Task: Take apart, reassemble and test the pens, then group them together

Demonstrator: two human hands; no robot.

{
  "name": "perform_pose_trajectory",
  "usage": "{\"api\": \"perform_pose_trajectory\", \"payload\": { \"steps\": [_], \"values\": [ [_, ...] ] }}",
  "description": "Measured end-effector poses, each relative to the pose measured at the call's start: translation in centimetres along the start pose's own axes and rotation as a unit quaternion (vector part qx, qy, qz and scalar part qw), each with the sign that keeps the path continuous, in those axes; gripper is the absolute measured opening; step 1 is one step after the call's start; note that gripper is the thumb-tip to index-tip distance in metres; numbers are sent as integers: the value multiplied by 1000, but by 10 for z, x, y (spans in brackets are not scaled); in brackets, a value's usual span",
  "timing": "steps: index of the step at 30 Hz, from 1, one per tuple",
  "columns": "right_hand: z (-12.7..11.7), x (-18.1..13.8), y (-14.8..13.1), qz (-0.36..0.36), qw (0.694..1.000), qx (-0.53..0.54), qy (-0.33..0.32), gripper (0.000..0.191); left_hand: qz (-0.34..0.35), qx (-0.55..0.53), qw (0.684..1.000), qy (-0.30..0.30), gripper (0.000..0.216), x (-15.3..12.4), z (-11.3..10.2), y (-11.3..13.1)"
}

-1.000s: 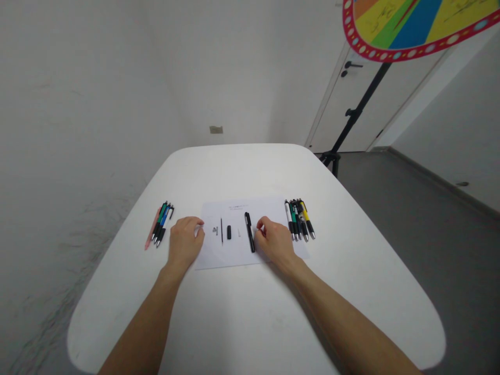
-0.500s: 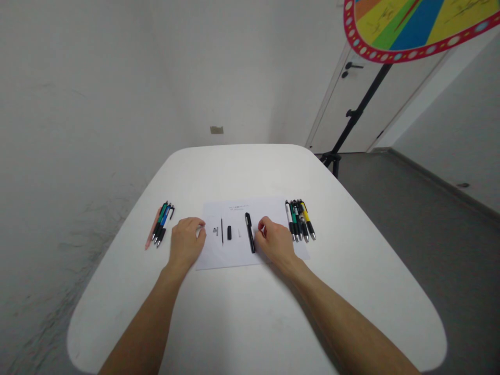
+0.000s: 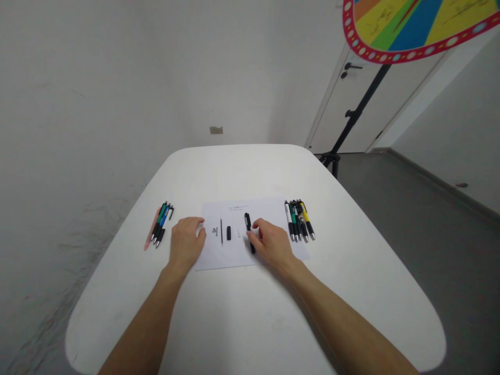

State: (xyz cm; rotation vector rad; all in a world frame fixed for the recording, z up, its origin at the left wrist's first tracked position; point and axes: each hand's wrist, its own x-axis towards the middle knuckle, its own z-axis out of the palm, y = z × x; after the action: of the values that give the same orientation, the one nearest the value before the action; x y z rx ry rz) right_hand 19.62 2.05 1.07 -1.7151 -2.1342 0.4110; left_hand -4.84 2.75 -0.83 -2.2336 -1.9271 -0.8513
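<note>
A white sheet of paper (image 3: 234, 255) lies on the white table (image 3: 250, 312). On it, in a row, are a tiny spring-like part (image 3: 215, 230), a thin black refill (image 3: 221, 232), a short black piece (image 3: 228, 233), a small white piece (image 3: 239, 233) and a black pen body (image 3: 247, 220). My right hand (image 3: 271, 245) is over the lower half of the pen body, thumb and forefinger closed on it. My left hand (image 3: 185, 242) rests with curled fingers on the paper's left edge and holds nothing.
Several pens (image 3: 161, 224) lie in a bunch left of the paper, and several more pens (image 3: 299, 220) lie right of it. A colourful prize wheel (image 3: 414, 26) on a black stand (image 3: 351, 120) is beyond the table's far right corner, by a door.
My right hand has slid left from beside the black pen body onto it, and its thumb and forefinger now pinch it. The left hand has stayed put.
</note>
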Motion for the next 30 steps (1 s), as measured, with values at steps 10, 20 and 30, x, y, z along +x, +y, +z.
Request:
{"api": "perform_pose_trajectory", "payload": {
  "steps": [10,20,30],
  "values": [
    [-3,-1,-5,-42,995,-60,-70,21,120,1,992,23,22,-1,2,25],
    [0,-1,-3,-49,994,-78,-65,19,265,61,959,-82,28,-11,9,57],
    [0,2,-3,-57,987,-111,-96,24,322,63,942,-76,22,-11,15,59]
  ]
}}
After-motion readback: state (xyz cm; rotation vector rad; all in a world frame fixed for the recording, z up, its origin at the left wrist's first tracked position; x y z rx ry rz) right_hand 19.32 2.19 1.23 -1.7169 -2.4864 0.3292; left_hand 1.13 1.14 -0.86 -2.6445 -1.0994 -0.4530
